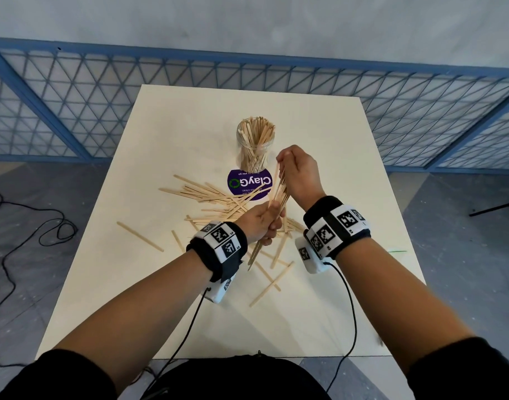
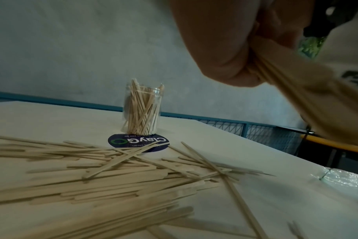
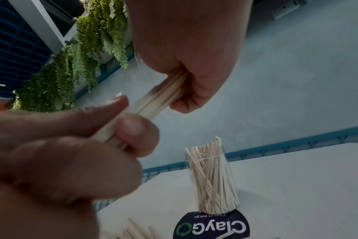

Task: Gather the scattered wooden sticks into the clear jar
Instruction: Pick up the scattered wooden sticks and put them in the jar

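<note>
A clear jar point(image 1: 255, 145) point(image 2: 142, 110) point(image 3: 213, 177), packed with upright wooden sticks, stands at the middle of the white table point(image 1: 328, 134). Just right of it, above the table, a slanted bundle of sticks point(image 1: 279, 194) point(image 3: 161, 97) point(image 2: 296, 80) is held by both hands. My right hand point(image 1: 298, 174) point(image 3: 184, 48) grips its upper end. My left hand point(image 1: 263, 223) point(image 3: 71, 145) point(image 2: 225, 48) grips its lower part. Several scattered sticks point(image 1: 218, 200) point(image 2: 92, 177) lie on the table in front of the jar and under my hands.
A round purple sticker point(image 1: 249, 184) point(image 3: 213, 226) sits on the table in front of the jar. A blue mesh fence point(image 1: 103, 96) runs behind the table. Black cables point(image 1: 22, 220) lie on the floor at the left. Loose sticks reach toward the near table edge point(image 1: 270, 284).
</note>
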Demonstrator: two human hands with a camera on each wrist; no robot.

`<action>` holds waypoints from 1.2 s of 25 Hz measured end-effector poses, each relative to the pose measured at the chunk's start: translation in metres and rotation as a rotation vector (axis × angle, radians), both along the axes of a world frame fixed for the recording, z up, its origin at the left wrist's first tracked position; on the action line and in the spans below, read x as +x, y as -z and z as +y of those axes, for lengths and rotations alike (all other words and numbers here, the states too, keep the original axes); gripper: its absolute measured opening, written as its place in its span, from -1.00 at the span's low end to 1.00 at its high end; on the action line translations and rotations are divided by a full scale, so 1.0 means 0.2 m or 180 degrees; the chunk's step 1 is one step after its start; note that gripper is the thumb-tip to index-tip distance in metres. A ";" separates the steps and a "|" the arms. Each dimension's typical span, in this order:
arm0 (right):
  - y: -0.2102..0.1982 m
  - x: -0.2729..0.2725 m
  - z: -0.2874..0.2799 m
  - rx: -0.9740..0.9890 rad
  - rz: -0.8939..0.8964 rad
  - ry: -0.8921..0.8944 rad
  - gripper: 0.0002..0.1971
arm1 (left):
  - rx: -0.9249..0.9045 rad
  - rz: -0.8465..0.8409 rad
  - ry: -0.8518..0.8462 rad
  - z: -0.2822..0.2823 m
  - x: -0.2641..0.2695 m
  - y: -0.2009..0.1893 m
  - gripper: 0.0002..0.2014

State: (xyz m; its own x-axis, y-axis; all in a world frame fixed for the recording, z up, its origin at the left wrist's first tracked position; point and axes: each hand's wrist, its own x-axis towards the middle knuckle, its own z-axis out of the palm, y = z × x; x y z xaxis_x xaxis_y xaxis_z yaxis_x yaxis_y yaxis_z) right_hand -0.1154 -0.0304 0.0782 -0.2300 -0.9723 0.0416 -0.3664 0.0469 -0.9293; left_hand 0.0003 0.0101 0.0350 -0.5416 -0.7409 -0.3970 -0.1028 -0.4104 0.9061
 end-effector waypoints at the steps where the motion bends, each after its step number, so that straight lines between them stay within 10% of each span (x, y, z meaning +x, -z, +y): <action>1: 0.00 0.01 0.01 0.0058 0.0040 -0.0056 -0.77 | -0.0025 -0.0004 0.0065 -0.01 0.00 0.00 -0.65; 30: 0.03 -0.03 0.10 0.0124 -0.0293 -0.0228 -0.82 | -0.0751 -0.0408 0.0309 -0.09 -0.02 0.01 -0.72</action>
State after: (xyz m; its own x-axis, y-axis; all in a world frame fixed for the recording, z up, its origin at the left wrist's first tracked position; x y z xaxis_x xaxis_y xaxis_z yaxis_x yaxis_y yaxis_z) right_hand -0.1223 -0.0111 0.0720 -0.1610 -0.9869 -0.0148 -0.2832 0.0605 -0.9572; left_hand -0.0032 -0.0070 0.0325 -0.5712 -0.7681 -0.2895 -0.2512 -0.1723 0.9525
